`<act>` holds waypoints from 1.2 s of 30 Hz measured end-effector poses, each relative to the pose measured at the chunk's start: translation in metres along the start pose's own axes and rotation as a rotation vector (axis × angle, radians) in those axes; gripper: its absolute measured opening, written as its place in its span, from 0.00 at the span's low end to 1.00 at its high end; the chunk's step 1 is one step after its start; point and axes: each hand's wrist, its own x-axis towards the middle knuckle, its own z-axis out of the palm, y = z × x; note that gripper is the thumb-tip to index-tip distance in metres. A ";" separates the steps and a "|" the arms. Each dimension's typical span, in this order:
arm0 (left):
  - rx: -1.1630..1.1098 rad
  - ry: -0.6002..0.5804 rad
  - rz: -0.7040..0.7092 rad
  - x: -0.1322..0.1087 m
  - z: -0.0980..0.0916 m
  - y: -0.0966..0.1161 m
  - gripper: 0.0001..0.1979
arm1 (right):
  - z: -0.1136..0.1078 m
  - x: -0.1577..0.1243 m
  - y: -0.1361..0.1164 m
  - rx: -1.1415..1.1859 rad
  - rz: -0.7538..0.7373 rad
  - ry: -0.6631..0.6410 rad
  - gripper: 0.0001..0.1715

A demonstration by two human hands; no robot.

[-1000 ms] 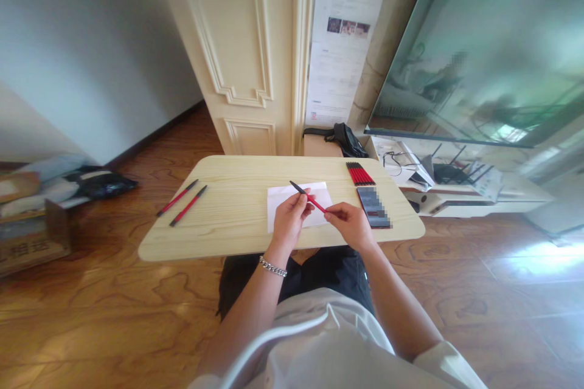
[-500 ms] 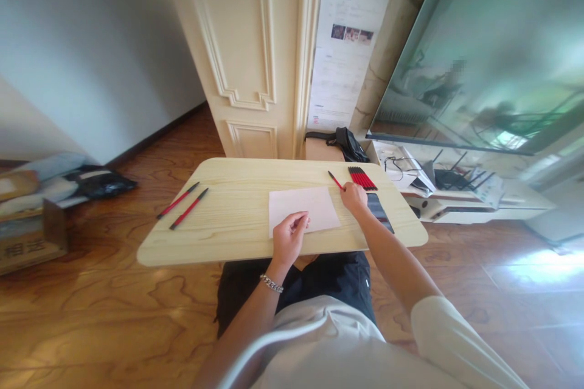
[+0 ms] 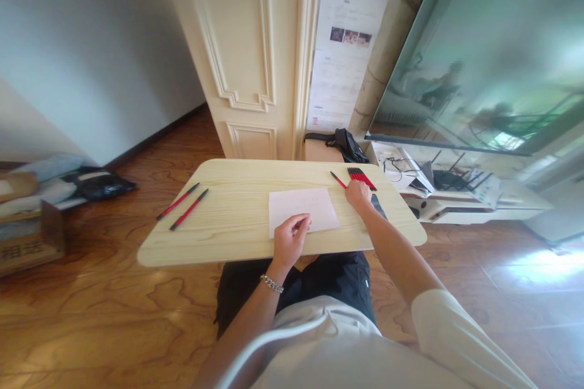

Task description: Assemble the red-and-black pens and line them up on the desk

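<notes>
My right hand (image 3: pixel 359 195) is closed around the lower end of a red pen with a black tip (image 3: pixel 338 180), whose tip points away and to the left. Just beyond that hand lies a row of several red and black pens (image 3: pixel 361 177), side by side. My left hand (image 3: pixel 291 237) rests over the near part of a white sheet of paper (image 3: pixel 301 203), fingers curled and thumb pressed to them; whatever they may hold is hidden. A dark flat phone-like object (image 3: pixel 378 206) is partly covered by my right wrist.
Two more red and black pens (image 3: pixel 189 209) lie apart at the left of the pale wooden table (image 3: pixel 237 179). Behind the table are a black bag (image 3: pixel 350 144) and a low white cabinet (image 3: pixel 469 214) under a large screen (image 3: pixel 474 55). Cardboard and packages (image 3: pixel 41 206) sit on the floor at left.
My right hand has shifted slightly to the right with the pen, toward the row, and its wrist now covers more of the dark flat object. My left hand has barely moved.
</notes>
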 end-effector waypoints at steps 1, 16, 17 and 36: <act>0.006 -0.003 0.003 0.000 0.000 0.000 0.13 | 0.000 0.001 0.001 0.004 0.010 0.012 0.18; 0.032 -0.012 -0.010 -0.001 -0.001 -0.001 0.13 | -0.003 0.019 0.009 0.035 0.093 0.067 0.19; 0.036 -0.012 -0.011 -0.001 -0.001 0.000 0.13 | -0.004 0.019 0.010 0.039 0.097 0.071 0.19; 0.149 0.023 0.103 -0.001 -0.017 0.018 0.11 | -0.015 -0.009 0.003 0.119 -0.034 0.148 0.19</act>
